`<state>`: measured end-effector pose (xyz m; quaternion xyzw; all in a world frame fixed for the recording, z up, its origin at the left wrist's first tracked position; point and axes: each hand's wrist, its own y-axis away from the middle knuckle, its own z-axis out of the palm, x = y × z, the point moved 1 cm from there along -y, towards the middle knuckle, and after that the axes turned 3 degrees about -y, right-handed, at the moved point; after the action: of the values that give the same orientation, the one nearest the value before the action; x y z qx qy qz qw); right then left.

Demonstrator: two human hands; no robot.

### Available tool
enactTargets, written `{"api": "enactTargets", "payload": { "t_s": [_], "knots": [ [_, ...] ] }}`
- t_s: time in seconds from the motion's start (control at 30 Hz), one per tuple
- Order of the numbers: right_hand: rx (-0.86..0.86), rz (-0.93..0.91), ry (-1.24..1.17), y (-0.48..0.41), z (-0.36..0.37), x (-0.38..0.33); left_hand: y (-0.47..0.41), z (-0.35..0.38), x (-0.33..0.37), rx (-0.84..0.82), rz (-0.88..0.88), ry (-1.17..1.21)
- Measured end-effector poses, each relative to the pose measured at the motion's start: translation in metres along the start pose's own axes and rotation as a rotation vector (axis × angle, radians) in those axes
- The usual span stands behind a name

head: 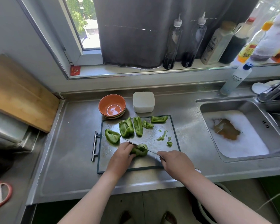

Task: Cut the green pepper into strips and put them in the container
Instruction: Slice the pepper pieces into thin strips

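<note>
head view: left fingers (128, 146) curled on glossy green pepper piece (141, 151); right fingers (161, 153) grip knife (153, 154), blade across pepper.

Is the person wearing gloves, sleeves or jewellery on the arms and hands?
No. The left hand and right hand are bare, without gloves. The left forearm and right forearm are uncovered as far as the picture shows, with no sleeve, watch or bracelet visible.

One green pepper piece (140, 150) is pinned under the left hand (122, 155) near the cutting board's (145, 164) front edge. Four larger pepper sections (126, 129) are spread toward its far edge, with small scraps (162, 136) toward the right. The white square container (143, 101) is set just beyond the far edge.
</note>
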<state>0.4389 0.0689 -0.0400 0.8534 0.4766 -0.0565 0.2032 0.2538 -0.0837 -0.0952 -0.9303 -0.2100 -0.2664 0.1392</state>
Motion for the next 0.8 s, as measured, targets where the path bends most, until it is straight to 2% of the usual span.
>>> {"api": "enactTargets", "payload": {
  "t_s": [0.33,0.8],
  "knots": [
    [-0.087,0.057,-0.064,-0.021,-0.001,-0.007,-0.007,-0.004,-0.010,-0.055,-0.001,0.037],
    [-0.152,0.087,-0.184,-0.039,0.007,-0.012,0.005,-0.002,-0.023,-0.171,-0.062,-0.060]
  ]
}}
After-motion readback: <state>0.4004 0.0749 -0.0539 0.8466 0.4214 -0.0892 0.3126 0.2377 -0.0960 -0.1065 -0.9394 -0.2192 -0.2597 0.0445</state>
